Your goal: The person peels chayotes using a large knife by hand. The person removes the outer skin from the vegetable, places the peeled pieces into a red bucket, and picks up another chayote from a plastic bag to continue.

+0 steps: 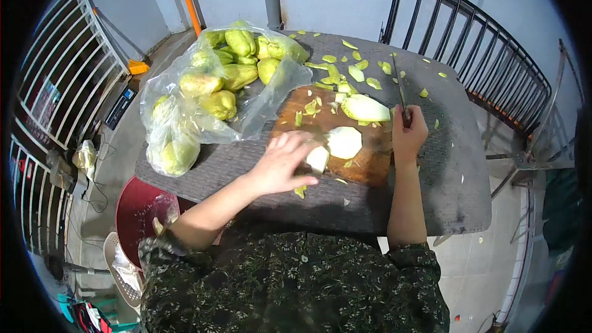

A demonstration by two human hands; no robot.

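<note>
My right hand (pixel 410 133) is closed around the handle of a knife (pixel 399 83), whose blade points away from me at the board's right edge. My left hand (pixel 284 162) hovers over the left front of the wooden cutting board (pixel 370 162), thumb and fingers apart. Beside its fingertips lies a pale cut chayote piece (pixel 318 160); whether they touch is unclear. A larger cut chayote piece (pixel 344 142) sits just right of that, flat face up. Behind them rests a peeled chayote (pixel 365 107) on the board.
Unpeeled chayotes (pixel 238 76) fill a clear plastic bag (pixel 259 115) left of the board. Green peelings (pixel 356 73) litter the table (pixel 444 166) behind it. A red tub (pixel 143 212) stands below the table's left edge. Against the wall leans a black metal rack (pixel 467 32).
</note>
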